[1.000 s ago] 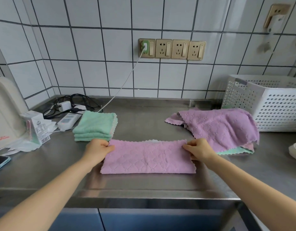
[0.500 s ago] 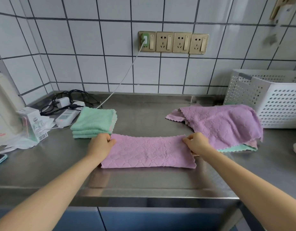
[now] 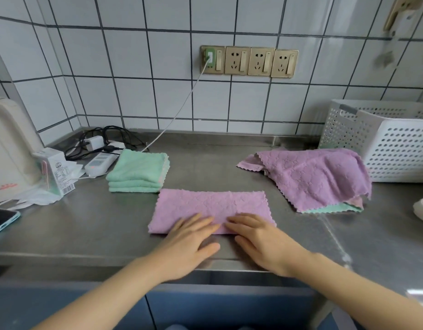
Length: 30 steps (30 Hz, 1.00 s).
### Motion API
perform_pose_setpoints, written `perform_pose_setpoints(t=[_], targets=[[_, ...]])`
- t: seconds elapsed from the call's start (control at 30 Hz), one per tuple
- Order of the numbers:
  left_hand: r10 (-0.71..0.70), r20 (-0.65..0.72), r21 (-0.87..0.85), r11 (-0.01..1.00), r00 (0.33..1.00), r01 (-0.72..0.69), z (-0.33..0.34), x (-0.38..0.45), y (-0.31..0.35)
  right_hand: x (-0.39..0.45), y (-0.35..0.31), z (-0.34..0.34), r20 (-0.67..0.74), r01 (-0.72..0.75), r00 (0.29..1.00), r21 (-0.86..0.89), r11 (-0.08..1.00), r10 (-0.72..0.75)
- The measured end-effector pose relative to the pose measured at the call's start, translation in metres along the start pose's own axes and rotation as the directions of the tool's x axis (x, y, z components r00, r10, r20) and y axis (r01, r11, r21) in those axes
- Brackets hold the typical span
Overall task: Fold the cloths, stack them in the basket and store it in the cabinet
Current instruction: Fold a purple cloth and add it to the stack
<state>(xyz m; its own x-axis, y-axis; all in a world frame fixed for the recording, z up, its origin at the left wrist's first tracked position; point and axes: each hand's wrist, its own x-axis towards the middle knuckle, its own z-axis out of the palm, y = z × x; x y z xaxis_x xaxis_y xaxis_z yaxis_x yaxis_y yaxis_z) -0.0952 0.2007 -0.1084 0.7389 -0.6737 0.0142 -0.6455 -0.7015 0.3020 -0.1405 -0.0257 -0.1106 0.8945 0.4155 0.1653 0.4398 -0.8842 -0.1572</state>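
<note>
The step in hand is the folding of one purple cloth (image 3: pixel 211 209), which lies as a long folded strip on the steel surface (image 3: pixel 98 222), just in front of the stack of folded green cloths (image 3: pixel 139 171). The left hand (image 3: pixel 186 244) and the right hand (image 3: pixel 262 241) rest side by side on the strip's near edge, fingers straight and flat, pressing it down and gripping nothing. In my judgement they are smoothing the crease.

To the right of the strip, a loose pile of unfolded cloths (image 3: pixel 317 177), purple over green and what may be a pink one, waits beside the white perforated basket (image 3: pixel 391 148). The basket looks to hold no cloths yet, though its inside is mostly hidden.

The next move probably calls for taking one short end of the strip and bringing it across to the other, edges matched, to make a square like the green ones. The loose pile, the stacking and the cabinet remain.
</note>
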Motion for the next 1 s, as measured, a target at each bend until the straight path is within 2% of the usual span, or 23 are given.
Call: perform_pose_setpoints(t=[0.1, 0.33, 0.47, 0.57, 0.7, 0.8, 0.9, 0.97, 1.0], targets=[[-0.026, 0.042, 0.045, 0.999, 0.999, 0.024, 0.002, -0.015, -0.014, -0.017, 0.011, 0.002, -0.011, -0.012, 1.000, -0.021, 1.000, 0.012], [-0.181, -0.020, 0.056, 0.982, 0.983, 0.182, -0.006, -0.051, -0.057, -0.045, 0.040, -0.009, -0.078, -0.076, 0.994, 0.015, 0.997, 0.077], [-0.244, -0.085, 0.072, 0.966, 0.966, 0.250, -0.011, -0.050, -0.051, -0.034, 0.044, -0.004, -0.141, -0.028, 0.990, -0.155, 0.988, 0.006], [-0.171, -0.143, 0.081, 0.980, 0.975, 0.184, -0.008, -0.042, -0.030, -0.024, 0.044, -0.005, -0.139, -0.046, 0.990, -0.231, 0.972, 0.014], [-0.038, -0.094, -0.040, 0.999, 0.995, 0.034, 0.000, -0.037, 0.008, -0.023, 0.012, -0.020, -0.183, -0.026, 0.983, -0.224, 0.974, -0.016], [0.063, -0.141, -0.115, 0.990, 0.988, -0.080, 0.010, -0.025, 0.029, -0.034, -0.034, -0.030, -0.189, 0.051, 0.979, -0.132, 0.990, -0.076], [0.156, -0.158, -0.177, 0.967, 0.975, -0.183, 0.014, -0.011, 0.040, -0.045, -0.071, -0.046, -0.147, 0.128, 0.984, 0.177, 0.976, -0.102], [0.184, -0.143, -0.241, 0.947, 0.973, -0.214, 0.013, -0.008, 0.041, -0.048, -0.073, -0.058, -0.146, 0.103, 0.988, 0.326, 0.940, -0.058], [0.188, -0.135, -0.286, 0.933, 0.973, -0.220, 0.012, -0.010, 0.037, -0.048, -0.065, -0.060, -0.172, 0.069, 0.985, 0.332, 0.941, -0.012]])
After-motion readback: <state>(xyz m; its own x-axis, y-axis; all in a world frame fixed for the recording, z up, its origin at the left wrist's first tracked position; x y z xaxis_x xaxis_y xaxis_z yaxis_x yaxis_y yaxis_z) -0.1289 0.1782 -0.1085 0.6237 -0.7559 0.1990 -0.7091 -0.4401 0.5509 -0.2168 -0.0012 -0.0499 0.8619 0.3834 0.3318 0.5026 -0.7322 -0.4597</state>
